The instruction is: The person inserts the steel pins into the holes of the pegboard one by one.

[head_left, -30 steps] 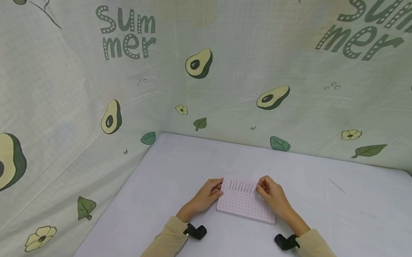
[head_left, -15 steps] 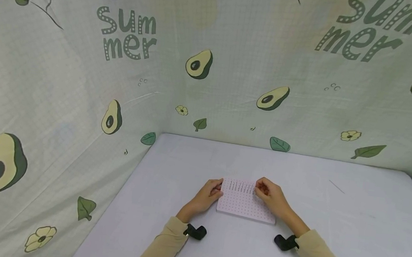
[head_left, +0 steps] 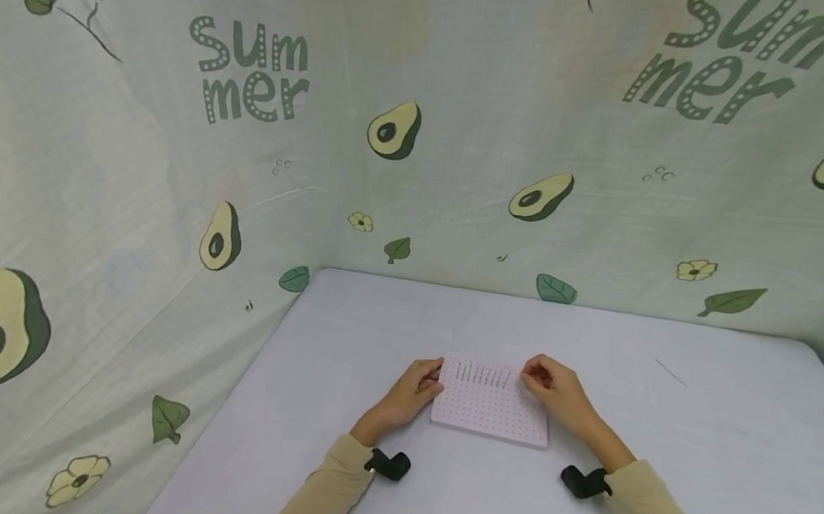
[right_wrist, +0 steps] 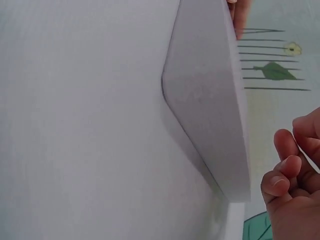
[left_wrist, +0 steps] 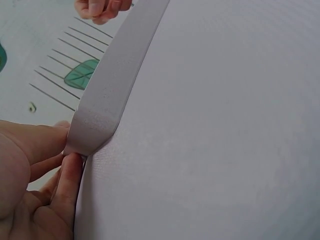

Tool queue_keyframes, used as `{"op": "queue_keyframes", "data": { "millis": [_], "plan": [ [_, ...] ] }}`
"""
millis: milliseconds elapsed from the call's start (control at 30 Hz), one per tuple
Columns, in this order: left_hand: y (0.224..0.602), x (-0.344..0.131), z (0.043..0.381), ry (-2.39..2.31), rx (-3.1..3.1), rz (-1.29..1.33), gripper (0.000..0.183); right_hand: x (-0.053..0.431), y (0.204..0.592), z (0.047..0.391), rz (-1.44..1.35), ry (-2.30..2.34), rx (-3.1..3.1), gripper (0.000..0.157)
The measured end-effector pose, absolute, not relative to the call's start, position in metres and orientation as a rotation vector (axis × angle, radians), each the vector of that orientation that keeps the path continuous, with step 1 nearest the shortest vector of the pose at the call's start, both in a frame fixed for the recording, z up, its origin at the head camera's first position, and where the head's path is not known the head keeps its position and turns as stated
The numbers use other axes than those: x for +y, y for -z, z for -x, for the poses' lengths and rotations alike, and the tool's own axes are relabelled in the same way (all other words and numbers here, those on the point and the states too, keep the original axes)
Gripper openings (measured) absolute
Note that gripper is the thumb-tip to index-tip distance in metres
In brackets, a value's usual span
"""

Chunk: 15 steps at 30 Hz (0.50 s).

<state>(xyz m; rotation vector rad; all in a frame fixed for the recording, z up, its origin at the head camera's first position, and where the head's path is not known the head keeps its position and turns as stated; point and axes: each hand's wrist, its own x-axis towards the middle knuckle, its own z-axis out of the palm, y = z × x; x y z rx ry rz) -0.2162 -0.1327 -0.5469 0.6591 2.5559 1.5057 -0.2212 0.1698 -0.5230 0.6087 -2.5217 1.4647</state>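
A pale pink pegboard (head_left: pixel 489 412) with rows of small holes lies on the table. Several thin metal pins (head_left: pixel 478 374) stand in a row near its far edge; in the right wrist view the pins (right_wrist: pixel 270 61) are long and fine. My left hand (head_left: pixel 409 391) grips the board's left side, and the left wrist view has thumb and fingers (left_wrist: pixel 67 180) pinching its corner. By the far right corner is my right hand (head_left: pixel 556 389), fingers curled and thumb close to the index tip. Nothing shows between those fingertips (right_wrist: pixel 285 142), which are apart from the nearest pin.
A white cloth covers the table (head_left: pixel 391 313), with a thin dark line (head_left: pixel 670 371) on it at the right. Behind and to the left hangs a printed curtain (head_left: pixel 462 212). Each wrist carries a black camera.
My right hand first shifts slightly left with a pin at its fingertips, then moves right, away from the row; that pin now stands in the board. My left hand keeps its grip.
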Motion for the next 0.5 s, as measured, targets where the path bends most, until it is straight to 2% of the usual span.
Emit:
{"op": "queue_keyframes", "data": {
  "millis": [200, 500],
  "plan": [
    [0.548, -0.133, 0.219, -1.469, 2.581, -0.67, 0.051, 0.189, 0.519, 0.225, -0.474, -1.439, -2.543, 0.005],
    [0.549, -0.134, 0.218, -1.494, 2.559, -0.659, 0.051, 0.223, 0.514, 0.23, -0.239, -1.362, -2.582, 0.02]
  ]
}}
